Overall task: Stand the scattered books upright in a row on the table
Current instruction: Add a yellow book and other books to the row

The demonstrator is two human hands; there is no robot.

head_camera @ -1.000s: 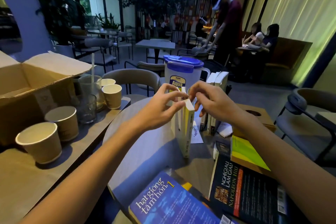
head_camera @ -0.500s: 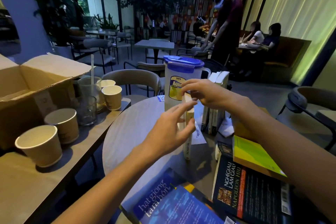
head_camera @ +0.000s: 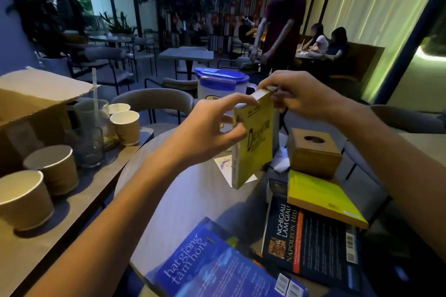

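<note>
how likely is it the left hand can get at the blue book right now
Probably yes, but not freely: the blue book lies flat with nothing on top, close below the left forearm. The left hand, though, grips the yellow book together with the right hand.

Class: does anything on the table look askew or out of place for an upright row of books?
Yes. The yellow book, held by left hand and right hand, is tilted, not upright. The blue book, black book and lime book lie flat, the lime one overlapping the black.
</note>
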